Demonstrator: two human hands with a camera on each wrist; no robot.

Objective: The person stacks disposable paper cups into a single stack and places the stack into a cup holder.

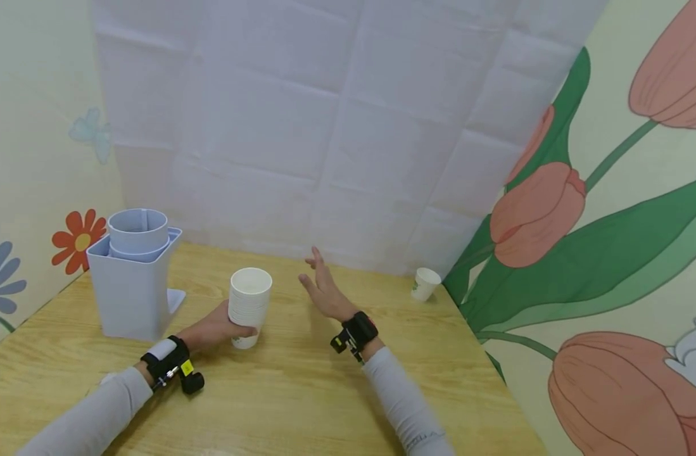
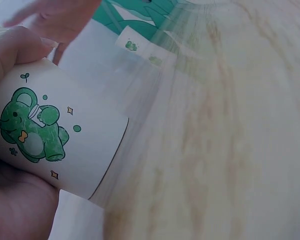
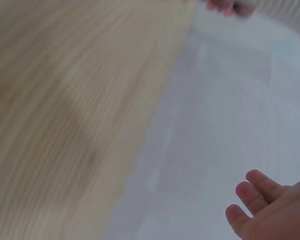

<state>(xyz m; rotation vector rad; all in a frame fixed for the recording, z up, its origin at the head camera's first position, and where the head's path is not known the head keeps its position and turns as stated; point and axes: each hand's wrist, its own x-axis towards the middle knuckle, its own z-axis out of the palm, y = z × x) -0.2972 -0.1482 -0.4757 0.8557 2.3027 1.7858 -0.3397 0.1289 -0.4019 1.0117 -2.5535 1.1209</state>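
Note:
My left hand [image 1: 216, 327] grips a stack of white paper cups [image 1: 251, 294] near its lower part, with fingers and thumb curled round it. In the left wrist view, the bottom cup [image 2: 90, 135] shows a green bear print. To the right of the stack, my right hand [image 1: 327, 293] is raised over the table, its fingers extended and holding nothing. In the right wrist view, several fingers [image 3: 252, 197] of that hand show at the lower right. A single white paper cup [image 1: 425, 284] stands apart near the table's far right side.
A light-blue square bin [image 1: 132, 297] with a round light-blue container [image 1: 138, 231] set in its top stands at the left back. White cloth [image 1: 302, 126] hangs behind the wooden table [image 1: 279, 405]. A wall with printed tulips [image 1: 553, 234] borders the right side.

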